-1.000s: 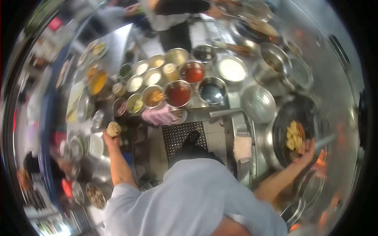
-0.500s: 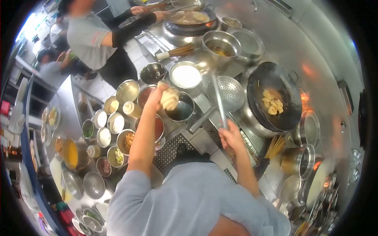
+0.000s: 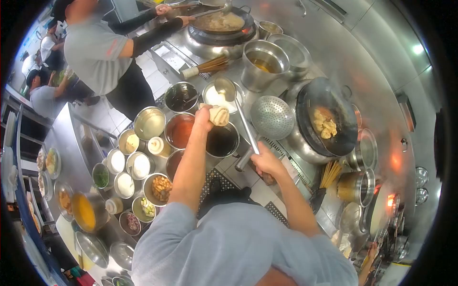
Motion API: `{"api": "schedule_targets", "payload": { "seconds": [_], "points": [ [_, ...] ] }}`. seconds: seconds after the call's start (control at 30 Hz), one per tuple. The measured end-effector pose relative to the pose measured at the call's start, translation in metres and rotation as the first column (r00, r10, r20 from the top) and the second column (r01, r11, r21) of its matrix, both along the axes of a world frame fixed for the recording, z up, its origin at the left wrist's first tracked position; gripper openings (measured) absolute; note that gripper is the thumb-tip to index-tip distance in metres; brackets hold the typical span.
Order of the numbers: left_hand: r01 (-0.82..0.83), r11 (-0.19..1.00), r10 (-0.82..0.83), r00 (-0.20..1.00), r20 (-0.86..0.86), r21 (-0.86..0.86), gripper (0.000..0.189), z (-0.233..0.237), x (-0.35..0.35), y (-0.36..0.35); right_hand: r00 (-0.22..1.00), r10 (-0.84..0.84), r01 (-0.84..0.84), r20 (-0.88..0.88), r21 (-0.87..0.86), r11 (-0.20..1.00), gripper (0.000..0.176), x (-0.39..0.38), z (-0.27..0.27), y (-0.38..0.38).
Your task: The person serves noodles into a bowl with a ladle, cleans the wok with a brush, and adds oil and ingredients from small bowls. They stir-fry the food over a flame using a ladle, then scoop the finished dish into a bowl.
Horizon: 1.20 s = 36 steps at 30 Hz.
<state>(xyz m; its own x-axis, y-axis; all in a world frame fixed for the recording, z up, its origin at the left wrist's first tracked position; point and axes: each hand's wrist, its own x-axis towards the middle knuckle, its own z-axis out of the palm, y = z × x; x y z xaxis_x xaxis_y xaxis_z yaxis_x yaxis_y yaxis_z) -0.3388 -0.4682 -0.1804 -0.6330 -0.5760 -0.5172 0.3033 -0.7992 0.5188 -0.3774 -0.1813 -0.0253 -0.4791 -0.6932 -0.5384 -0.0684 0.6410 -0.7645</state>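
My left hand [image 3: 203, 119] is closed around a folded cream cloth [image 3: 218, 116], held above a pot of dark liquid [image 3: 223, 143]. In my right hand [image 3: 268, 162] is the handle of a long metal ladle [image 3: 245, 121]. The ladle's bowl [image 3: 225, 88] is at a pot of white contents [image 3: 214, 99], overlapping its far right part. A round perforated strainer [image 3: 272, 117] lies just right of the ladle handle. Farther right, a black wok [image 3: 344, 125] on a burner holds pale yellow-brown pieces of food [image 3: 324, 126].
Pots of red sauce [image 3: 180, 132] and dark sauce [image 3: 179, 93] crowd the left, beside several small ingredient containers. Past them stands a yellow-filled pot [image 3: 86, 212]. A bamboo brush [image 3: 210, 68] lies ahead. A co-worker [image 3: 98, 57] cooks at another wok [image 3: 219, 23].
The ladle's bowl has come down to the white-filled pot, and my right hand has shifted slightly left. My left hand has moved right with the cloth. The whole view has shifted a little.
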Motion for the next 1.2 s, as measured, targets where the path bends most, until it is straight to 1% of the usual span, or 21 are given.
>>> {"api": "schedule_targets", "payload": {
  "seconds": [0.13, 0.23, 0.33, 0.37, 0.43, 0.47, 0.53, 0.57, 0.6, 0.63, 0.7, 0.77, 0.8, 0.83, 0.9, 0.93, 1.0, 1.03, 1.1, 1.17, 1.2],
  "points": [
    [-0.036, 0.999, 0.036, 0.999, 0.019, 0.002, 0.027, 0.013, 0.000, 0.006, 0.999, 0.032, -0.031, -0.008, 0.084, 0.996, 0.033, 0.007, 0.022, 0.005],
    [-0.032, 0.999, 0.032, 0.999, 0.005, -0.002, 0.028, 0.017, 0.000, 0.007, 0.999, 0.032, -0.032, -0.003, 0.076, 0.997, 0.033, 0.011, 0.039, 0.010],
    [0.021, 1.000, -0.021, 0.999, -0.025, 0.022, 0.028, 0.016, 0.005, 0.004, 0.977, -0.021, 0.012, 0.213, 0.044, 0.999, 0.032, -0.008, 0.049, 0.020],
    [0.016, 1.000, -0.016, 0.998, -0.057, -0.003, 0.028, 0.020, 0.011, 0.005, 0.918, -0.082, 0.089, 0.389, 0.001, 0.996, 0.031, -0.018, 0.052, 0.027],
    [0.001, 0.999, -0.007, 0.992, -0.123, -0.052, 0.030, 0.043, 0.035, 0.021, 0.696, -0.148, 0.247, 0.702, -0.042, 0.968, 0.029, -0.037, 0.055, 0.043],
    [-0.020, 0.995, -0.003, 0.972, -0.234, -0.095, 0.028, 0.045, 0.047, 0.028, 0.624, -0.196, 0.351, 0.756, -0.047, 0.935, 0.027, -0.036, 0.053, 0.051],
    [-0.149, 0.987, 0.122, 0.940, -0.318, -0.063, 0.028, 0.080, 0.079, 0.069, 0.440, -0.123, 0.458, 0.890, -0.104, 0.883, 0.027, -0.032, 0.040, 0.066],
    [-0.179, 0.984, 0.160, 0.928, -0.336, -0.025, 0.036, 0.082, 0.089, 0.088, 0.340, -0.072, 0.518, 0.938, -0.123, 0.847, 0.027, -0.030, 0.032, 0.075],
    [0.007, 1.000, 0.007, 0.870, -0.493, 0.026, 0.045, 0.075, 0.103, 0.103, 0.302, -0.019, 0.552, 0.953, -0.159, 0.818, 0.028, -0.025, 0.024, 0.081],
    [0.078, 0.997, -0.069, 0.877, -0.476, -0.001, 0.051, 0.089, 0.113, 0.129, 0.180, 0.065, 0.584, 0.981, -0.160, 0.796, 0.029, -0.025, 0.012, 0.087],
    [0.054, 0.988, 0.004, 0.929, -0.370, 0.146, 0.055, 0.085, 0.121, 0.176, 0.047, 0.214, 0.664, 0.976, -0.190, 0.723, 0.030, -0.022, -0.010, 0.105],
    [0.138, 0.986, -0.104, 0.952, -0.289, 0.099, 0.058, 0.071, 0.127, 0.218, 0.100, 0.258, 0.686, 0.961, -0.254, 0.682, 0.030, -0.021, 0.004, 0.128],
    [0.126, 0.988, -0.105, 0.970, -0.222, 0.086, 0.060, 0.073, 0.124, 0.243, 0.123, 0.275, 0.700, 0.953, -0.280, 0.657, 0.030, -0.020, 0.013, 0.144],
    [0.306, 0.947, -0.266, 0.915, -0.305, 0.093, 0.062, 0.065, 0.125, 0.256, 0.185, 0.268, 0.707, 0.946, -0.317, 0.633, 0.030, -0.021, 0.021, 0.162],
    [0.412, 0.896, -0.354, 0.889, -0.292, 0.168, 0.060, 0.069, 0.102, 0.286, 0.303, 0.236, 0.716, 0.923, -0.384, 0.583, 0.030, -0.029, 0.040, 0.200],
    [0.484, 0.866, -0.435, 0.852, -0.290, 0.124, 0.061, 0.081, 0.087, 0.298, 0.337, 0.232, 0.709, 0.912, -0.408, 0.575, 0.031, -0.036, 0.047, 0.220],
    [0.586, 0.809, -0.552, 0.783, -0.287, 0.044, 0.064, 0.104, 0.053, 0.319, 0.517, 0.009, 0.699, 0.856, -0.428, 0.572, 0.033, -0.043, 0.076, 0.260],
    [0.649, 0.761, -0.598, 0.705, -0.381, 0.007, 0.070, 0.091, 0.028, 0.320, 0.589, -0.102, 0.688, 0.802, -0.431, 0.584, 0.034, -0.048, 0.087, 0.278],
    [0.629, 0.769, -0.588, 0.767, -0.257, 0.117, 0.072, 0.097, -0.032, 0.326, 0.691, -0.268, 0.664, 0.671, -0.444, 0.602, 0.041, -0.064, 0.089, 0.309],
    [0.641, 0.767, -0.621, 0.741, -0.254, -0.005, 0.072, 0.102, -0.101, 0.330, 0.735, -0.456, 0.665, 0.502, -0.403, 0.628, 0.043, -0.077, 0.100, 0.328],
    [0.659, 0.749, -0.663, 0.743, -0.090, -0.070, 0.063, 0.116, -0.130, 0.332, 0.738, -0.479, 0.666, 0.475, -0.401, 0.629, 0.043, -0.084, 0.099, 0.336]
  ]
}}
